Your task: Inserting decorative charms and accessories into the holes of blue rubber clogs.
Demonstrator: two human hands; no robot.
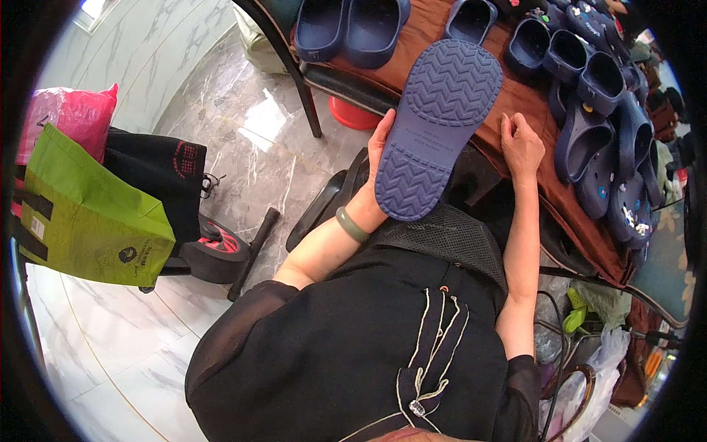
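Note:
A navy blue clog is tilted up in front of me, its ridged zigzag sole facing me. My left hand grips it by the left edge; most of its fingers are hidden behind the shoe. Over the brown cloth at the table's near edge, my right hand is closed with curled fingers. Whether something small is in that hand, I cannot make out. Just beyond the held clog, another navy clog stands on the cloth, with a pair of clogs to its left.
Several navy clogs, some with charms, are piled along the table's right side. A red basin shows under the table. Left, a green bag and a pink bag hang by an exercise machine. Plastic bags lie at lower right.

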